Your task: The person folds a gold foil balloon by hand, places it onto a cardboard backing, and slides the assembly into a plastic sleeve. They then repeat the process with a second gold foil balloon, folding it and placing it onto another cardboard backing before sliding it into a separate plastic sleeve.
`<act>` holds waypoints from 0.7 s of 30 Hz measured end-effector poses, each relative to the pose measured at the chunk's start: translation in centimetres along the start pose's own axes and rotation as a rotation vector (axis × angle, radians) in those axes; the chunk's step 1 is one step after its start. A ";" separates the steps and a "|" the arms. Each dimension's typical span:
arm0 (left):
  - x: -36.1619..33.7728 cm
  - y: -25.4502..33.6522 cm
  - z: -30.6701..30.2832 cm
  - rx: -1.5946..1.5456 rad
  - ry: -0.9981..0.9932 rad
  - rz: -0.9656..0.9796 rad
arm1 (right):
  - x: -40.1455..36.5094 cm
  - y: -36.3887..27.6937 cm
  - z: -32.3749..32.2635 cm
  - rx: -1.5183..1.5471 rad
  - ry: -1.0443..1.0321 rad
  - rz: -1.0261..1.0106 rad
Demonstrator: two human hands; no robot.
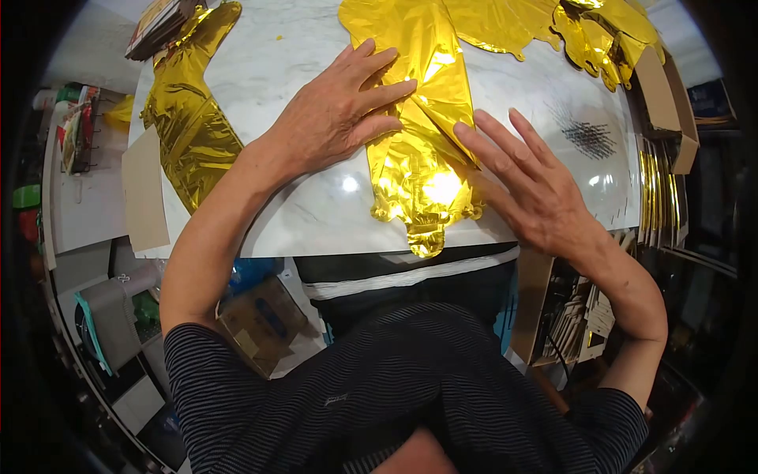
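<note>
**On a marble table, two open hands lie on gold foil**

At the table's near edge, a person in a dark striped shirt lays both hands on a folded sheet of gold foil [422, 150]. The foil lies in the middle of the white table [316, 213], and its crinkled lower end hangs just over the near edge. The left hand [339, 110] rests flat on the foil's left side, fingers spread and straight, gripping nothing. The right hand [533, 189] lies open too, its fingers [482, 146] stretched out and touching the foil's right edge, while the palm sits over bare marble. Neither hand closes on anything.

A second foil piece [189, 126] lies at the table's left end, well apart from the hands, with a cardboard sheet [144, 189] just beside it. A foil heap [600, 31] sits at the far right corner, near an open carton [667, 95]. A dark scribble [588, 138] marks the marble between the right hand and the carton. Below the table, left of the person's lap, stands a small box [264, 320].
</note>
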State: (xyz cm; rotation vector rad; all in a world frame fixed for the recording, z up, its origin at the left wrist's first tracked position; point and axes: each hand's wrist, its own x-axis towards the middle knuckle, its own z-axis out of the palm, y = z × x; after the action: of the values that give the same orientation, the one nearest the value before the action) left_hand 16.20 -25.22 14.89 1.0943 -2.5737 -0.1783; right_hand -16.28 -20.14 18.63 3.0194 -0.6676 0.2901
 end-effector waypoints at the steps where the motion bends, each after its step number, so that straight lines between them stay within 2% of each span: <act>1: 0.0 0.0 0.0 0.000 -0.001 0.000 | -0.2 -0.5 0.2 -0.019 0.020 0.012; 9: 0.0 0.0 0.0 0.012 0.013 0.008 | -0.9 -3.2 -0.8 -0.072 -0.014 0.069; 11: 0.1 0.0 0.0 0.017 0.021 0.011 | -1.3 -3.4 -1.3 0.137 -0.040 0.094; 14: 0.0 0.1 0.0 -0.009 0.015 0.011 | -2.6 -1.0 -0.8 0.273 0.039 0.135; 18: 0.0 0.0 0.1 -0.012 0.019 0.014 | 0.5 3.1 0.6 0.240 0.163 0.233; 21: 0.2 0.1 -0.1 -0.004 0.011 0.016 | 2.2 5.1 2.6 0.220 0.167 0.137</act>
State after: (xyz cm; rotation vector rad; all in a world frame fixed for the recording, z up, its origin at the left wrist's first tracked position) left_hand 16.03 -25.30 15.08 1.0698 -2.5706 -0.1727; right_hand -16.03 -25.86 16.49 3.1077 -0.8823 0.6539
